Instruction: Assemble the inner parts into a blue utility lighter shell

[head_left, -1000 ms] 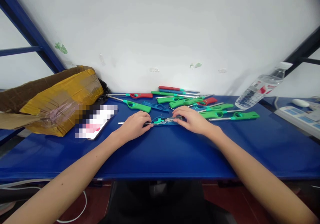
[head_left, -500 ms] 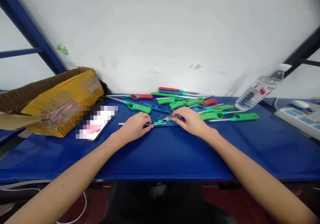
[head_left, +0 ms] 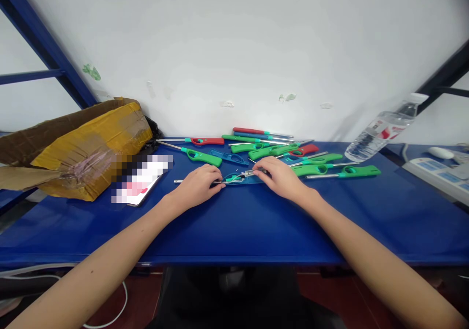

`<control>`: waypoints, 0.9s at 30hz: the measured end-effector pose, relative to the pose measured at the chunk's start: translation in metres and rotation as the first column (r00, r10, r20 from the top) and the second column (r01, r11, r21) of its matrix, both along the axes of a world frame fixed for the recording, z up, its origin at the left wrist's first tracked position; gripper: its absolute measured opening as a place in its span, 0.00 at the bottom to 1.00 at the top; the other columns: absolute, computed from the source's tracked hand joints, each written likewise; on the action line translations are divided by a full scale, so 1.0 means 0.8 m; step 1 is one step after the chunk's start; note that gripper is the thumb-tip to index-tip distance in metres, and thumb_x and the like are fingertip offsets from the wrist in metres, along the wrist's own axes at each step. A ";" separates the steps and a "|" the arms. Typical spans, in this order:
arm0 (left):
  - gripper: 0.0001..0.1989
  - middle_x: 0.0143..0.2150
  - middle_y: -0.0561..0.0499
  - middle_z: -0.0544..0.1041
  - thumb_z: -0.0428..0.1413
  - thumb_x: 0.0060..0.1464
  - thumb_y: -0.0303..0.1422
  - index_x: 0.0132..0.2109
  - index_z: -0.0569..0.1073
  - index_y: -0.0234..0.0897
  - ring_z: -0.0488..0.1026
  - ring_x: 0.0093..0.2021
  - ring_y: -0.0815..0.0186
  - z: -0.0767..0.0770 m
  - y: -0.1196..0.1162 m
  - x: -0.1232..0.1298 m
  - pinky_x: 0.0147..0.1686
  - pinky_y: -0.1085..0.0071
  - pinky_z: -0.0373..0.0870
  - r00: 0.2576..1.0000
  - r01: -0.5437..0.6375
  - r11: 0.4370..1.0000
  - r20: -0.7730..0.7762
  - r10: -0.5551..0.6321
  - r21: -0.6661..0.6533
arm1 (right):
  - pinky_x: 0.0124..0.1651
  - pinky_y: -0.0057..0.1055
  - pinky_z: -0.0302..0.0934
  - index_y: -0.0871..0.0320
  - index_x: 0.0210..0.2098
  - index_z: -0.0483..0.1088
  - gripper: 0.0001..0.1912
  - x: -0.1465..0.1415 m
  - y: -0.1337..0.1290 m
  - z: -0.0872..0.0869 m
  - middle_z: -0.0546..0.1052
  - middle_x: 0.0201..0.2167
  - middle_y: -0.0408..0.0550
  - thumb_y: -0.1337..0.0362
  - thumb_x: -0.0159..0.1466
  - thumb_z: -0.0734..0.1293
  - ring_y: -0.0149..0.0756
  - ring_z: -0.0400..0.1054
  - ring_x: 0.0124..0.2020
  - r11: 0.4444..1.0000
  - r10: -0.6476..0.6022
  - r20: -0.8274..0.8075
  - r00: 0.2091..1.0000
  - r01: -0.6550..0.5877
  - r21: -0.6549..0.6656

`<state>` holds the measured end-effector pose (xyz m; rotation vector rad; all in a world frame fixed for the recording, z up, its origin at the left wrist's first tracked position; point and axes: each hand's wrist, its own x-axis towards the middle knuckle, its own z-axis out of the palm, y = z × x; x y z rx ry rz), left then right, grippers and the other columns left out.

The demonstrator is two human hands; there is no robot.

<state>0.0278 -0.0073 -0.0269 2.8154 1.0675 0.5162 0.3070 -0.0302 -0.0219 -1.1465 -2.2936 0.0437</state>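
An opened blue long-necked lighter [head_left: 234,179] lies on the blue table, its inner wires and teal parts exposed. My left hand [head_left: 200,185] is closed around its metal tube, whose tip [head_left: 178,181] sticks out to the left. Between the thumb and fingers of my right hand [head_left: 280,177] is a small clear fuel tank [head_left: 248,173], held just over the handle shell and partly hidden by the fingers. A loose blue half-shell [head_left: 229,157] rests behind my hands.
Several green lighters [head_left: 361,171] and a red lighter [head_left: 207,142] lie towards the wall. At left are a taped cardboard box [head_left: 95,148] and a phone [head_left: 141,192]. A water bottle [head_left: 383,131] and a white power strip [head_left: 437,175] are at right.
The fuel tank has turned slightly in my right hand and shows less of its length. My left hand has stayed in place on the lighter's tube.
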 end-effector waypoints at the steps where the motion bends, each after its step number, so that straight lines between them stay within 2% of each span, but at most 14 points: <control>1: 0.10 0.47 0.44 0.77 0.54 0.62 0.36 0.42 0.77 0.36 0.73 0.48 0.57 0.000 0.000 0.000 0.46 0.62 0.72 1.000 0.001 1.000 0.001 -0.001 -0.001 | 0.48 0.43 0.67 0.57 0.41 0.73 0.09 0.000 0.000 0.000 0.79 0.40 0.53 0.62 0.70 0.62 0.45 0.72 0.45 1.000 -0.001 0.001 1.000 0.001 -0.002; 12: 0.10 0.47 0.45 0.77 0.54 0.63 0.36 0.42 0.77 0.36 0.73 0.48 0.57 -0.001 0.000 0.000 0.46 0.63 0.71 1.000 0.006 1.000 -0.007 -0.006 0.008 | 0.50 0.44 0.66 0.56 0.41 0.73 0.06 0.000 0.000 0.000 0.78 0.42 0.52 0.63 0.68 0.64 0.45 0.71 0.46 1.000 0.019 0.013 1.000 -0.020 0.020; 27: 0.10 0.46 0.45 0.77 0.53 0.63 0.37 0.40 0.76 0.37 0.72 0.47 0.57 -0.004 0.005 -0.002 0.46 0.63 0.71 1.000 -0.013 0.999 -0.006 0.013 0.041 | 0.52 0.47 0.67 0.56 0.42 0.73 0.08 0.002 0.000 0.000 0.77 0.46 0.54 0.62 0.68 0.63 0.46 0.71 0.50 0.997 0.016 -0.019 1.000 -0.014 0.071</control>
